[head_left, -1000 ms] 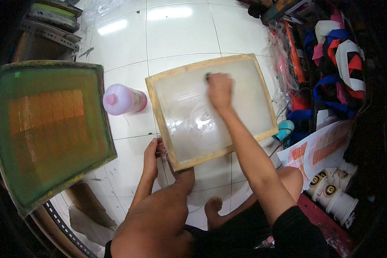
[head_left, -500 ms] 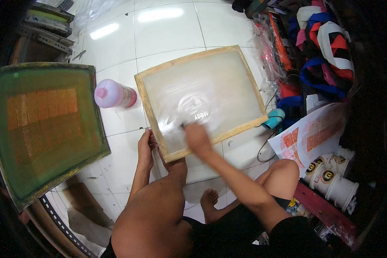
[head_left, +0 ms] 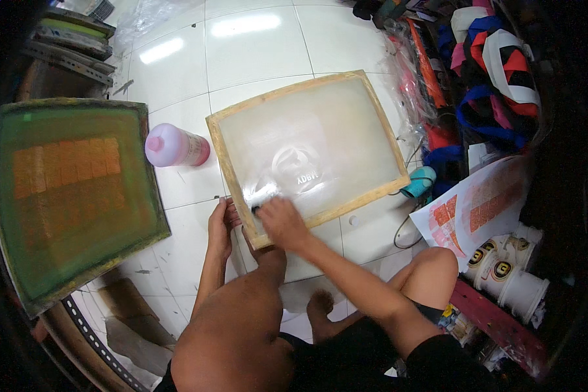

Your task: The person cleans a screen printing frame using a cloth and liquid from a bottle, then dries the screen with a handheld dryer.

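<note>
A wooden-framed printing screen (head_left: 379, 124) with pale translucent mesh lies flat on the white tiled floor in front of me. My left hand (head_left: 220, 225) grips the frame's near left edge. My right hand (head_left: 277, 219) presses a small dark object, mostly hidden under the fingers, onto the mesh at the near left corner. A faint round design with lettering (head_left: 294, 166) shows in the middle of the mesh. My bent knee (head_left: 242, 326) is below the frame.
A pink plastic bottle (head_left: 175, 146) lies on its side left of the frame. A larger green-coated screen (head_left: 72, 189) leans at the left. A teal hair dryer (head_left: 418, 181), printed paper (head_left: 483, 209), white tubs (head_left: 513, 277) and piled coloured bags (head_left: 496, 65) crowd the right.
My right hand has drawn back from the far side of the mesh to its near left corner. My left hand has stayed on the frame's edge.
</note>
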### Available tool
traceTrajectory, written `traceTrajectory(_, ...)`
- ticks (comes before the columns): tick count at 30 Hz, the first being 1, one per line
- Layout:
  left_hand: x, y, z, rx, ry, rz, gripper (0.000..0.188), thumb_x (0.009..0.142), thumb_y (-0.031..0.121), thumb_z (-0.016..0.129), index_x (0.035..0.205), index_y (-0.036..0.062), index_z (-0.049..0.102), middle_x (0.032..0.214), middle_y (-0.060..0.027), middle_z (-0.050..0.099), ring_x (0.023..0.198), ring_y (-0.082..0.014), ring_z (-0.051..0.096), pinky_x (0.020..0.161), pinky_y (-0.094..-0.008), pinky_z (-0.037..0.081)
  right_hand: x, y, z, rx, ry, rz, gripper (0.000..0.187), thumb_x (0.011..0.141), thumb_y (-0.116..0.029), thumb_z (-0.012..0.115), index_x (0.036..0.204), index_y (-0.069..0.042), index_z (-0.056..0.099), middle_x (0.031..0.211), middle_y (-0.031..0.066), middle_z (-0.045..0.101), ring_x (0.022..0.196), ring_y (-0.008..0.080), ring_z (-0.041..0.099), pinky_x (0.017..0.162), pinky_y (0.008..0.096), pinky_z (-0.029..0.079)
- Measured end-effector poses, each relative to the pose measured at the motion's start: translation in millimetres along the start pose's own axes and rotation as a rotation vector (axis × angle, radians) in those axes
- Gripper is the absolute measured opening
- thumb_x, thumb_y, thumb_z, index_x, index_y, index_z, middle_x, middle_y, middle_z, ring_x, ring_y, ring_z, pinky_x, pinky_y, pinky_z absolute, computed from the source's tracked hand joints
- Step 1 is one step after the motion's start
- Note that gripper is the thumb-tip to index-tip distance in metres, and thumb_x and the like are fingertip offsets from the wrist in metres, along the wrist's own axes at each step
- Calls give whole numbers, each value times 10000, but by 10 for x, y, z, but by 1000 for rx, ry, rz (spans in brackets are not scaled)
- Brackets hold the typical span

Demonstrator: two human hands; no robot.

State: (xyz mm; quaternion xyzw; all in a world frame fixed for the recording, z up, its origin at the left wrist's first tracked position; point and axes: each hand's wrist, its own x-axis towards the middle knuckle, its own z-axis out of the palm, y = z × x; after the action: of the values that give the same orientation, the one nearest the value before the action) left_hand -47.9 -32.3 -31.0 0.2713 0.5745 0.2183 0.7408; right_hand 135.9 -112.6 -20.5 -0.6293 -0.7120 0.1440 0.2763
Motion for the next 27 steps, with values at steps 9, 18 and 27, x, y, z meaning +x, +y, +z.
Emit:
traceTrajectory(9, 47, 637, -276, 265, 363, 440, 656, 885, 327, 716, 1387, 14, 434, 1355, -153, 509, 1183, -212, 518, 989, -362, 414, 455, 1085, -307, -320, -86, 548, 113, 818, -93, 550, 866, -50, 643, 871, 154, 618, 881, 331, 577, 795, 453, 442)
traceTrajectory(18, 430, 1125, 21, 351, 327, 799, 922, 773, 155, 825, 1485, -3, 263, 1464, -186, 370, 1367, -282, 372, 1172, -424, 230, 1559, 1803, -459, -353, -32, 380, 121, 681, -23, 602, 780, -54, 664, 825, 171, 646, 843, 341, 609, 791, 467, 464)
traceTrajectory(27, 807, 1153, -42, 435, 493, 950, 804, 737, 78, 849, 1381, -45, 384, 1278, -174, 559, 1161, -269, 561, 1030, -384, 438, -227, 1543, -2589, 273, 91, 882, 197, 823, -131, 700, 980, -14, 689, 819, 62, 660, 773, 167, 587, 731, 325, 466)
